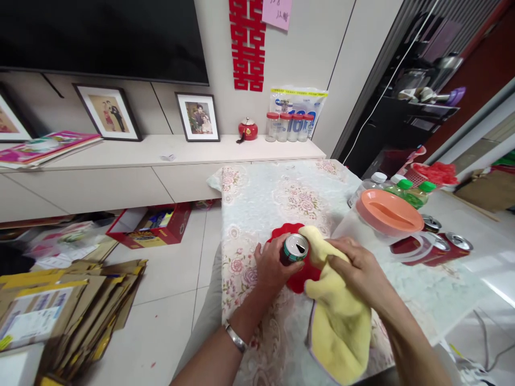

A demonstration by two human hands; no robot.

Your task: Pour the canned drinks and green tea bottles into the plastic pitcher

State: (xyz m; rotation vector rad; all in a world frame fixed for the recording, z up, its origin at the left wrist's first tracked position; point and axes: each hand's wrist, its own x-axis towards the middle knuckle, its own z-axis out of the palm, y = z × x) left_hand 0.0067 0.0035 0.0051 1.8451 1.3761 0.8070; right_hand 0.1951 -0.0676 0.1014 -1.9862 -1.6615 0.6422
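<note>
My left hand (274, 261) is wrapped round an opened drink can (296, 247), its silver top with a dark mouth hole facing up. The can is over a red scalloped plate (298, 282); whether its base touches the plate is hidden. In my right hand (356, 267) a yellow cloth (340, 321) is bunched, its upper end close to the right of the can and over the plate's edge. The rest of the cloth hangs and spreads over the flowered tablecloth (295, 198) toward me.
Right of the plate stands a clear pitcher with an orange lid (390, 214). Beyond it are red cans (458, 244) and bottles with green and white caps (412, 192). A white TV cabinet (148, 153) runs along the wall. Folded cardboard (100, 305) lies on the floor at left.
</note>
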